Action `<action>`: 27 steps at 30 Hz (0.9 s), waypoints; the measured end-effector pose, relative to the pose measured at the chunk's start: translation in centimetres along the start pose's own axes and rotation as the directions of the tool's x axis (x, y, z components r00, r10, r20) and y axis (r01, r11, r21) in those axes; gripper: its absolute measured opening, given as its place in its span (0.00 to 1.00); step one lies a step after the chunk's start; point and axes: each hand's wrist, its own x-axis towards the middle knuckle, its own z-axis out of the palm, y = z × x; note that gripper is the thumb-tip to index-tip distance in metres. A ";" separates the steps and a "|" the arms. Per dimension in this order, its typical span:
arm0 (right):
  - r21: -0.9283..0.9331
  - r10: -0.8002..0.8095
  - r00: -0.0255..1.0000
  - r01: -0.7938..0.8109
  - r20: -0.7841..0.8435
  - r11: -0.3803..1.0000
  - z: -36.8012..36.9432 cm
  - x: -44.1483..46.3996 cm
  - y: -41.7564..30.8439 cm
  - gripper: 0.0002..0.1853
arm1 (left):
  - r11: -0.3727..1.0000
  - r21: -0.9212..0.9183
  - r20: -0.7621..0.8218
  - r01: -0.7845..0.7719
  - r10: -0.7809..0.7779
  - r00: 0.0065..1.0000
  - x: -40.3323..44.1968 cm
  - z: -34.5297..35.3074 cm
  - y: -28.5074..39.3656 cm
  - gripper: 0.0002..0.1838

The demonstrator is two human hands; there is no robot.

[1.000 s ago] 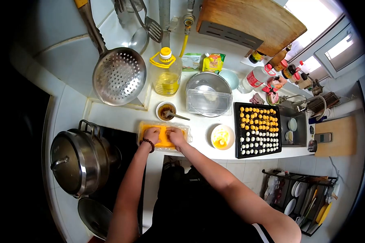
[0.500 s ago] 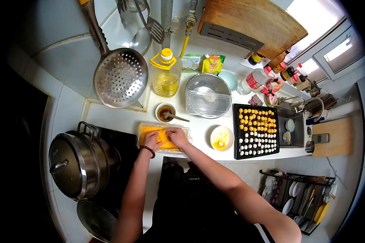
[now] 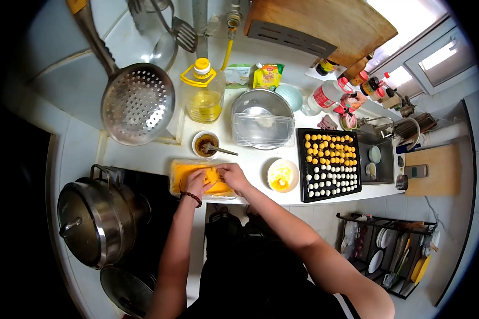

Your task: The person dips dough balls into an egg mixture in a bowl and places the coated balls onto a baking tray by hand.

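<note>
A slab of soft orange-yellow dough [image 3: 183,171] lies in a shallow, plastic-lined tray [image 3: 172,187] at the counter's front edge. My left hand [image 3: 197,182], with a beaded bracelet [image 3: 192,199] at the wrist, has its fingers curled round a piece of this dough. From the right, my right hand [image 3: 232,177] pinches the same piece near its edge. The piece bunches up between both hands, above the slab; my fingertips are partly hidden. Just behind the tray stands a small bowl of brown paste [image 3: 201,139] with a spoon [image 3: 222,150] in it.
Right of my hands are a bowl with yellow residue [image 3: 283,175] and a black baking tray [image 3: 330,198] of yellow and white balls. Behind sit a metal basin [image 3: 261,101] under a clear lid [image 3: 263,130] and an oil bottle [image 3: 204,101]. A large steel pot [image 3: 98,218] stands left.
The camera view has shifted, so the counter items appear slightly farther left. My hands have gone from pressing into the dough to gripping a bunched piece between them.
</note>
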 end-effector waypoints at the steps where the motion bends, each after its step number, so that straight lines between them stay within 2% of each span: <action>1: -0.011 0.017 1.000 -0.017 -0.006 1.000 -0.7 -0.2 -0.4 0.14 | 1.000 0.000 0.014 0.002 -0.002 1.000 0.0 0.8 0.1 0.15; 3: -0.016 0.035 0.999 -0.035 -0.029 0.999 -2.7 -1.1 -1.1 0.14 | 0.999 0.042 0.030 0.004 -0.005 1.000 -0.4 2.9 0.2 0.15; 5: 0.048 -0.018 0.999 0.020 -0.042 0.999 -5.5 -2.2 -1.8 0.13 | 0.996 0.086 0.048 0.007 -0.011 0.999 -0.3 6.0 -0.3 0.15; 6: -0.072 -0.010 1.000 0.011 0.007 0.997 -7.6 -2.8 -2.4 0.14 | 0.996 0.092 0.088 -0.012 0.004 0.996 0.0 7.9 -0.8 0.15; 8: 0.050 -0.088 0.992 0.093 -0.090 0.994 -11.1 -4.5 -2.9 0.13 | 0.994 0.110 0.141 -0.025 0.010 0.990 0.2 11.8 -2.1 0.15; 11: 0.077 -0.062 0.984 0.076 -0.167 0.994 -17.2 -6.7 -2.6 0.13 | 0.985 0.174 0.232 -0.002 -0.039 0.972 0.6 17.9 -5.0 0.16; 14: 0.134 -0.028 0.978 0.057 -0.207 0.989 -22.0 -7.6 -0.3 0.13 | 0.969 0.248 0.250 0.009 -0.073 0.966 2.1 21.6 -9.2 0.15; 16: 0.063 0.068 0.965 -0.054 -0.254 0.997 -24.6 -8.0 1.0 0.13 | 0.904 0.427 0.207 -0.028 -0.068 0.976 2.8 23.4 -11.9 0.15; 18: 0.071 0.061 0.971 -0.045 -0.229 0.996 -26.6 -7.2 3.4 0.13 | 0.899 0.436 0.170 -0.034 -0.045 0.984 4.3 23.7 -14.4 0.15; 20: -0.088 0.118 0.982 -0.132 -0.150 0.987 -27.9 -6.8 4.8 0.14 | 0.706 0.681 0.204 -0.195 0.073 0.976 5.1 23.5 -16.2 0.15; 21: -0.170 0.053 0.988 -0.078 -0.147 0.982 -28.1 -6.4 5.4 0.14 | 0.619 0.750 0.203 -0.233 0.120 0.972 5.2 23.6 -16.5 0.14; 22: -0.167 0.057 0.990 -0.078 -0.126 0.983 -28.6 -6.3 6.0 0.14 | 0.620 0.753 0.183 -0.221 0.125 0.975 5.1 23.6 -16.8 0.14; 24: -0.452 -0.050 0.996 0.009 -0.078 0.892 -29.6 -6.7 6.1 0.15 | 0.311 0.894 0.267 -0.321 0.204 0.942 4.8 23.6 -17.3 0.14; 25: -0.452 -0.044 0.997 0.011 -0.062 0.892 -29.9 -6.6 5.9 0.15 | 0.316 0.898 0.252 -0.308 0.207 0.946 5.0 23.6 -17.9 0.14; 27: -0.567 -0.035 0.998 0.059 0.053 0.821 -30.0 -6.4 5.6 0.16 | 0.181 0.946 0.217 -0.268 0.257 0.942 5.1 23.7 -18.8 0.15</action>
